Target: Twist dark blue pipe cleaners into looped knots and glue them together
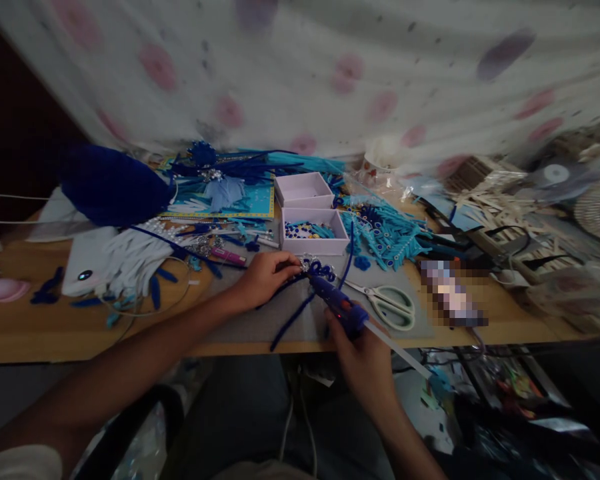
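My right hand (363,357) is wrapped round a blue glue gun (340,303) with a long pale glue stick out of its back end. The gun's nozzle points up and left, at a small curled dark-blue and silver piece (321,269). My left hand (270,279) pinches that piece at its silver left side between thumb and fingertips. Dark-blue fuzzy stems (293,321) reach out below it over the grey mat. Green-handled scissors (393,307) lie just right of the gun. Whether the nozzle touches the piece I cannot tell.
Two white boxes (314,243) stand behind my hands, the nearer one holding blue and yellow bits. Turquoise fuzzy pieces (395,237) are heaped to their right, white ones (125,257) at left. A large dark-blue shape (115,187) stands back left. A phone-like blurred object (450,293) lies right.
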A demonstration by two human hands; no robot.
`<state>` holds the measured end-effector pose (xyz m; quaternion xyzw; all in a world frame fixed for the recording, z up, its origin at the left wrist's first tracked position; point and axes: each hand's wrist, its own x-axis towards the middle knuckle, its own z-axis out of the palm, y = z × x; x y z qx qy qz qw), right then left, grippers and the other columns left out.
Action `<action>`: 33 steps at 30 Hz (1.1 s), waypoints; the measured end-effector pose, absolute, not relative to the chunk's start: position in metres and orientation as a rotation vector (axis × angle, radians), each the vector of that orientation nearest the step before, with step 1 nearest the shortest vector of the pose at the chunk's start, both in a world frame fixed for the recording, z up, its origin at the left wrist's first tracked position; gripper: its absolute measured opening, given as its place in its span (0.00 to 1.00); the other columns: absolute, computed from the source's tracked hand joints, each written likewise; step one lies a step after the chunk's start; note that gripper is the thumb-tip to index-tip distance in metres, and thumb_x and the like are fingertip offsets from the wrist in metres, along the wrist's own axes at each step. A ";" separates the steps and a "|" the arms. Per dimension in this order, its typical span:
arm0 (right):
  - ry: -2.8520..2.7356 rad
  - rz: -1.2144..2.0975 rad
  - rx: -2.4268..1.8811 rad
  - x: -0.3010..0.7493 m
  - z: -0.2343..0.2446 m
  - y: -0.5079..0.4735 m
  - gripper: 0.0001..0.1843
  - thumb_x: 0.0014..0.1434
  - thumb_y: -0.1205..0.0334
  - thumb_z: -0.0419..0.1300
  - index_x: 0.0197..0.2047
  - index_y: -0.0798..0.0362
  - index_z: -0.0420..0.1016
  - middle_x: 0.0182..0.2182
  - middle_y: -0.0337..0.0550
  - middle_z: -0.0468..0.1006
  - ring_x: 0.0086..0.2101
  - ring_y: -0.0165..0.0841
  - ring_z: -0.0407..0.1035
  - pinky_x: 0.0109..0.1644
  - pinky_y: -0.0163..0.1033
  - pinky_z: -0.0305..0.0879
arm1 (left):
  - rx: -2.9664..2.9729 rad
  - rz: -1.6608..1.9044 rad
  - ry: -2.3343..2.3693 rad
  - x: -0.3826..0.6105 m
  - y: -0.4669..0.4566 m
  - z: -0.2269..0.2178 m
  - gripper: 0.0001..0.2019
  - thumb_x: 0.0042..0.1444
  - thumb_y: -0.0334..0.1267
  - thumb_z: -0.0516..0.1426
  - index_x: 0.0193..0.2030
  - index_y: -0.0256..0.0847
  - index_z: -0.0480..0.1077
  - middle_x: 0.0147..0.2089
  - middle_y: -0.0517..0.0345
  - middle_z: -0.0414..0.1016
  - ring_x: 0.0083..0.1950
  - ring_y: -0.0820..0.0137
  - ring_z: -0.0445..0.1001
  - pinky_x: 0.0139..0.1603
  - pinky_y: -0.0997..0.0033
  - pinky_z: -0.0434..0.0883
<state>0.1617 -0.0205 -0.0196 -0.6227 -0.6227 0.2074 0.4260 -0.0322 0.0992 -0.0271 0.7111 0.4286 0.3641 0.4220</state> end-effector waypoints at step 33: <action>-1.442 0.578 -1.575 0.165 -0.023 -0.024 0.13 0.62 0.51 0.62 0.38 0.52 0.81 0.27 0.43 0.80 0.30 0.39 0.74 0.34 0.40 0.70 | 1.763 0.912 1.075 -0.032 0.100 -0.027 0.07 0.57 0.39 0.60 0.35 0.39 0.77 0.29 0.60 0.77 0.31 0.69 0.71 0.34 0.71 0.65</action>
